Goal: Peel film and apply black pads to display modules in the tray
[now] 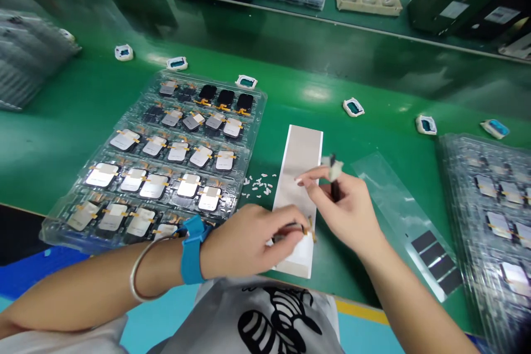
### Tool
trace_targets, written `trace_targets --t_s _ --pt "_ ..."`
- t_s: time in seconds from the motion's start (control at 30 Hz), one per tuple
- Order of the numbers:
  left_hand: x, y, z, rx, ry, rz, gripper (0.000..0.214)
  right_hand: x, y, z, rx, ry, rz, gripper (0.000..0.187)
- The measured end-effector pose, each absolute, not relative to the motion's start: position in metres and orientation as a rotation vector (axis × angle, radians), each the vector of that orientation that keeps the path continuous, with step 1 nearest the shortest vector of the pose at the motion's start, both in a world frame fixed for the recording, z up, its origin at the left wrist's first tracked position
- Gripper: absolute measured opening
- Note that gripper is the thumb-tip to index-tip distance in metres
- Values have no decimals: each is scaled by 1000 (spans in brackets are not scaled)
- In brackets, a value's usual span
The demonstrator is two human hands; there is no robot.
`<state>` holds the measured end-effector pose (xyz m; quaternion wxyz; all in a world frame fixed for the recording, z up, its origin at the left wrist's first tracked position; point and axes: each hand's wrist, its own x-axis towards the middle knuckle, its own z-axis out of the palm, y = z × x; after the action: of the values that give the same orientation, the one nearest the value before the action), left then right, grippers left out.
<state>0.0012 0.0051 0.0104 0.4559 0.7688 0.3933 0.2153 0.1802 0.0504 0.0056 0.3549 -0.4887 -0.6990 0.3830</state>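
Observation:
My left hand [257, 238] is closed around a small display module with an orange flex cable [309, 228], most of it hidden by the fingers. It hovers over the lower part of a long sheet with a beige-grey face and white edges [301, 149]. My right hand [346, 210] is closed, with a thin dark tool with a pale wrapped end [335, 171] held upright among its fingers. The tips of its thumb and forefinger come together over the sheet; whether they pinch a small piece there I cannot tell. Small white scraps [259, 183] lie scattered left of the sheet.
A clear tray [255, 138] of display modules stands at left, with stacked trays [464, 204] at right. A clear film with dark rectangles [398, 199] lies right of my hand. Several white-framed parts [353, 107] line the back, below a shelf [249, 3] with boxes.

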Motion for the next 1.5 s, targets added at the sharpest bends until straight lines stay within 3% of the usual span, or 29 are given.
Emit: trace_targets --t_s 0.17,0.4,0.67,1.03,1.5 --pt "4 0 5 1934 668 476 15 160 78 2 -1216 -1979 1190 13" --pt "-1 2 10 1652 846 535 17 154 77 -8 -1298 -1874 1114 22" --pt "0 4 7 1371 824 632 12 190 55 3 -1092 -1403 1835 26" --pt "-3 11 5 1419 922 591 14 197 44 -3 -1147 -1364 1798 32" --pt "-2 9 5 1512 912 627 10 192 34 -4 -1234 -1410 1659 21"
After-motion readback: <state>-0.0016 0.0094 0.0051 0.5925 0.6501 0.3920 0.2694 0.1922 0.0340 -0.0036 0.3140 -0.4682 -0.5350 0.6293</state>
